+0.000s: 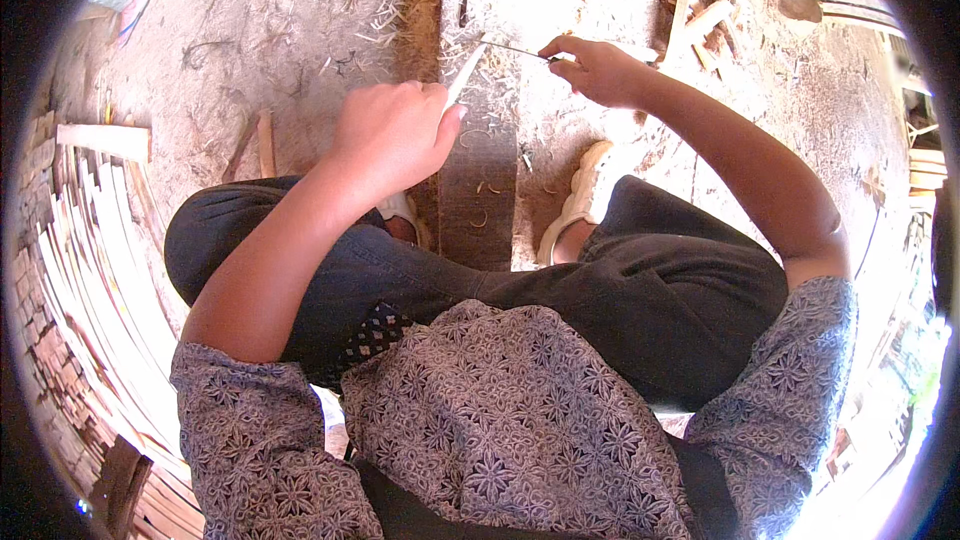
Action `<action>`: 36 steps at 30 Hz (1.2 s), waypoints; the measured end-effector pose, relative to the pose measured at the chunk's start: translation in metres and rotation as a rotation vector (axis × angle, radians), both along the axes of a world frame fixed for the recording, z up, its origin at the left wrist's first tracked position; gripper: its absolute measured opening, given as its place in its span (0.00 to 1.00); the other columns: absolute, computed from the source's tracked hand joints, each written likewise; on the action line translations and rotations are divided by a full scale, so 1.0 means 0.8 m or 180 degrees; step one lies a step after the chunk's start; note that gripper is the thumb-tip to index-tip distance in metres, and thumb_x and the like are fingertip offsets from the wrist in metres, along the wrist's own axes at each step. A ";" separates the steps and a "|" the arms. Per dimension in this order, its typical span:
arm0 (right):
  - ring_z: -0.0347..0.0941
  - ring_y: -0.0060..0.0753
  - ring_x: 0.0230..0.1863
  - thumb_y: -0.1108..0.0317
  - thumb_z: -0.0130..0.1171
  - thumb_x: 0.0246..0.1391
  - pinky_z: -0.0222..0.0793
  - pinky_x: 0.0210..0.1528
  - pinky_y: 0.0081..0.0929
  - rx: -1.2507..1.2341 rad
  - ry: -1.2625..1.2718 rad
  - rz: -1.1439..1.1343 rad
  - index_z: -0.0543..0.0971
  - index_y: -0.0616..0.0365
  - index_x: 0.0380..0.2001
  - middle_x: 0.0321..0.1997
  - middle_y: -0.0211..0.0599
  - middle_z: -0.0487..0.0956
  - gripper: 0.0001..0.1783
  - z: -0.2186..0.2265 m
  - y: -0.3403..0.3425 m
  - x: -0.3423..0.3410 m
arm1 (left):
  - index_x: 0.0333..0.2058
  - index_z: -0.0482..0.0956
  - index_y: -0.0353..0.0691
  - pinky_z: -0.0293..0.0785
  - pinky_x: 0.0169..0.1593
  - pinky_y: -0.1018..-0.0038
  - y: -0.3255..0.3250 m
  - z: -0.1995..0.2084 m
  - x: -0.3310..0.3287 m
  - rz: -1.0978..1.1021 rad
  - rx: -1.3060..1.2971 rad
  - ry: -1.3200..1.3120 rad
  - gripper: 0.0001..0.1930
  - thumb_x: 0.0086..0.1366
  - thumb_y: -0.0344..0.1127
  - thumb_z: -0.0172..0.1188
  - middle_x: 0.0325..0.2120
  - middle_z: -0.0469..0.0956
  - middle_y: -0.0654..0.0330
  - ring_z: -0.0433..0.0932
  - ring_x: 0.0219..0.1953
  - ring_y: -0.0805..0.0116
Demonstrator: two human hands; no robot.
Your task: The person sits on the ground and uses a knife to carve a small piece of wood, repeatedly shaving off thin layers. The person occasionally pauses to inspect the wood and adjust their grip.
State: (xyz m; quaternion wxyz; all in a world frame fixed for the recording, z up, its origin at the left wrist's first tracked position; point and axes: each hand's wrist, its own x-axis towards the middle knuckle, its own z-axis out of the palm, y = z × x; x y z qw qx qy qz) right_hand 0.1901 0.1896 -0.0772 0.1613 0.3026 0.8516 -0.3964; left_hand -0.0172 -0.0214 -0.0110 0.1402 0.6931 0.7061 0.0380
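Observation:
My left hand (pixel 395 135) is closed around a pale wooden stick (pixel 466 77), which slants up and to the right out of my fist. Its far end narrows over a dark plank (pixel 478 180) between my feet. On the right, my right hand (pixel 597 70) grips a knife (pixel 518 49) by a handle mostly hidden in the fingers. The thin blade points left, its tip close to the stick's far end; whether they touch I cannot tell. Curled shavings lie on and beside the plank.
Several wood offcuts (pixel 692 25) lie on the ground at the far right. At the left stand long light strips (pixel 105 230) and stacked small pieces. Wood shavings (pixel 383 5) are strewn at the top. My shoes (pixel 577 195) flank the plank.

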 end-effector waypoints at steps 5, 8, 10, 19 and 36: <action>0.73 0.28 0.26 0.60 0.47 0.74 0.70 0.36 0.36 -0.0274 -0.0080 0.0199 0.72 0.54 0.62 0.26 0.40 0.79 0.19 0.050 -0.023 -0.012 | 0.25 0.85 0.35 0.80 0.30 0.54 0.008 0.006 -0.004 0.0094 -0.0329 -0.0001 0.21 0.71 0.42 0.51 0.18 0.81 0.48 0.83 0.23 0.48; 0.77 0.34 0.27 0.61 0.47 0.74 0.72 0.34 0.37 0.0102 0.0338 0.0369 0.73 0.54 0.60 0.26 0.42 0.79 0.18 0.035 -0.030 -0.015 | 0.25 0.85 0.35 0.80 0.30 0.54 0.012 0.010 -0.008 0.0048 -0.0336 -0.0049 0.21 0.70 0.42 0.51 0.18 0.81 0.48 0.83 0.22 0.47; 0.80 0.36 0.29 0.62 0.47 0.73 0.74 0.33 0.38 0.0637 0.0180 0.0574 0.74 0.55 0.58 0.27 0.43 0.80 0.16 0.004 -0.018 -0.015 | 0.24 0.85 0.35 0.80 0.30 0.54 0.015 0.014 -0.007 0.0017 -0.0402 -0.0004 0.21 0.70 0.41 0.51 0.17 0.81 0.48 0.83 0.22 0.48; 0.81 0.40 0.37 0.58 0.50 0.72 0.76 0.39 0.41 0.0446 -0.0426 0.0247 0.74 0.54 0.57 0.42 0.47 0.84 0.17 -0.037 0.032 -0.025 | 0.26 0.84 0.36 0.79 0.29 0.55 0.019 0.012 -0.013 0.0130 -0.0126 -0.0085 0.19 0.69 0.42 0.52 0.18 0.81 0.50 0.83 0.22 0.49; 0.79 0.37 0.39 0.57 0.48 0.72 0.74 0.47 0.42 0.0110 -0.0110 0.0208 0.71 0.49 0.64 0.36 0.45 0.83 0.22 -0.010 0.013 -0.009 | 0.28 0.82 0.36 0.80 0.29 0.54 0.006 0.005 -0.001 0.0109 0.0004 0.0001 0.16 0.69 0.40 0.53 0.18 0.81 0.50 0.83 0.22 0.49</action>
